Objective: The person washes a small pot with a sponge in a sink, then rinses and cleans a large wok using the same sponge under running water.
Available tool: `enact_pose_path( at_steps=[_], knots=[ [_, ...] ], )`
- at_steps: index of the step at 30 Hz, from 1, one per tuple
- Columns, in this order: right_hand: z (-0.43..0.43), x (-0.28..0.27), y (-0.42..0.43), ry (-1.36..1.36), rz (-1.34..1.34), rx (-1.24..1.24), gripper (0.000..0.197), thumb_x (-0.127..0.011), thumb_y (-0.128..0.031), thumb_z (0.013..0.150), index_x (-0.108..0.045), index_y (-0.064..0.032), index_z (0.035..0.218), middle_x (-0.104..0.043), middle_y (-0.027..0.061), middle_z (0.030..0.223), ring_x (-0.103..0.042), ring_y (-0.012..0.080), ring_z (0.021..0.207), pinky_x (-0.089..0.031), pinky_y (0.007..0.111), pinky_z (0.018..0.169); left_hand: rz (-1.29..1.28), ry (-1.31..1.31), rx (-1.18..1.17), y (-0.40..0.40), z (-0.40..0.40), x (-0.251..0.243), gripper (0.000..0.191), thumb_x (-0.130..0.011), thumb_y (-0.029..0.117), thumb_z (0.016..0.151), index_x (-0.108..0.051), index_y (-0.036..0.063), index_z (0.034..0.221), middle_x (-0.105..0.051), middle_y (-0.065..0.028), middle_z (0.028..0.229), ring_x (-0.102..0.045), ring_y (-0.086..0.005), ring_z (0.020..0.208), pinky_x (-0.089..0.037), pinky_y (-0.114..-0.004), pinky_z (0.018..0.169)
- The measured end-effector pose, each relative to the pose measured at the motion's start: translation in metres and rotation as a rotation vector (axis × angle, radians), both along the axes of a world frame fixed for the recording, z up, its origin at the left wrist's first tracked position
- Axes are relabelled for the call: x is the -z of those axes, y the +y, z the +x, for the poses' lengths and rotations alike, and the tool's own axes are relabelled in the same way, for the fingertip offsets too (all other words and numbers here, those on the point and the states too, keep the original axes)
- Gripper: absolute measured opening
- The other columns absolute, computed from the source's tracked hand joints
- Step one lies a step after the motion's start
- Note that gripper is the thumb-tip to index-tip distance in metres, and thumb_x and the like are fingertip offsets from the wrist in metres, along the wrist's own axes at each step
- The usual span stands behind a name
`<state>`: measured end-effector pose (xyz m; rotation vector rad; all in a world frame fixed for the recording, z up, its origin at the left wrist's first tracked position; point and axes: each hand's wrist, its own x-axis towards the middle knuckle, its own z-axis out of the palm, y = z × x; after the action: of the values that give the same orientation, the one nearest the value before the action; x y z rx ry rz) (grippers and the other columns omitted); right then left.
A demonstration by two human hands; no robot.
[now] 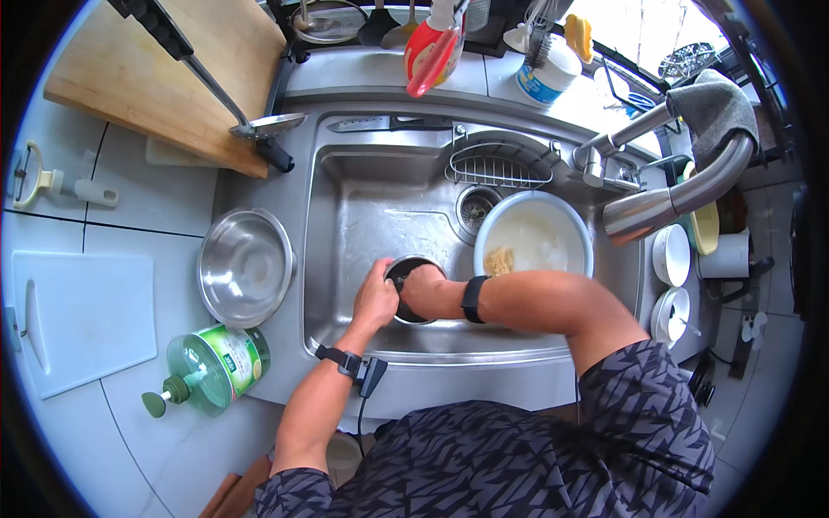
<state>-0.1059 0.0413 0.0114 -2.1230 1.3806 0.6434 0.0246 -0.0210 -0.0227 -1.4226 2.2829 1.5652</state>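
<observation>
My left hand [377,299] grips the left rim of a round metal pot [414,317] with a dark interior, low in the stainless steel sink [375,223]. My right hand [422,291] reaches down into that pot, its fingers curled and hidden, so whether they hold something cannot be seen. Just right of the pot stands a pale basin [587,226] of cloudy liquid, partly covered by my right forearm. A tan, fibrous scrubber [499,261] lies in the basin near its left wall.
Left of the sink are a steel bowl [246,265], a green pump bottle [217,369] and a white cutting board [84,317]. A knife [388,123] lies along the back ledge by a wire rack [502,169]. The faucet [673,194] overhangs the right side, near white bowls [671,256].
</observation>
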Motion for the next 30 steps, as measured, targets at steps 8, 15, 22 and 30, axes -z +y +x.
enact_pose_path(
  at_steps=[8,15,22,30],
  knots=[
    [0.006,0.078,0.006,-0.475,0.055,0.318,0.021,-0.057,-0.013,0.083,-0.072,-0.0034,0.094,-0.071,0.021,0.097,-0.069,0.0365,0.087,-0.054,0.044,0.078,0.052,0.045,-0.002,-0.002,-0.002,0.006,0.037,-0.049,0.026,0.097,-0.05,0.0094,0.13,-0.059,-0.0229,0.126,-0.055,-0.0411,0.119,-0.043,-0.046,0.099],
    [0.013,0.081,-0.008,-0.162,-0.092,0.251,0.02,-0.06,-0.018,0.085,-0.075,-0.0106,0.095,-0.071,0.0138,0.106,-0.067,0.0272,0.098,-0.051,0.042,0.083,0.002,0.05,0.026,-0.002,-0.002,0.003,0.037,-0.047,0.023,0.098,-0.048,0.0076,0.131,-0.059,-0.0253,0.125,-0.056,-0.0416,0.118,-0.043,-0.046,0.099],
    [0.006,0.075,-0.002,-0.42,0.089,0.543,0.039,-0.064,-0.017,0.081,-0.065,-0.0091,0.12,-0.061,0.0182,0.126,-0.06,0.033,0.116,-0.045,0.044,0.098,0.005,0.063,0.017,0.006,-0.01,-0.001,0.034,-0.048,0.023,0.098,-0.05,0.007,0.128,-0.06,-0.0245,0.123,-0.057,-0.0411,0.117,-0.044,-0.045,0.099],
    [0.004,0.088,0.004,-0.318,-0.069,0.422,0.029,-0.055,-0.012,0.086,-0.069,-0.0054,0.111,-0.066,0.0186,0.118,-0.064,0.033,0.108,-0.048,0.044,0.094,0.075,0.144,0.09,-0.002,0.001,0.019,0.043,-0.047,0.03,0.1,-0.044,0.0061,0.136,-0.052,-0.0276,0.133,-0.05,-0.0411,0.126,-0.039,-0.044,0.106]
  ],
)
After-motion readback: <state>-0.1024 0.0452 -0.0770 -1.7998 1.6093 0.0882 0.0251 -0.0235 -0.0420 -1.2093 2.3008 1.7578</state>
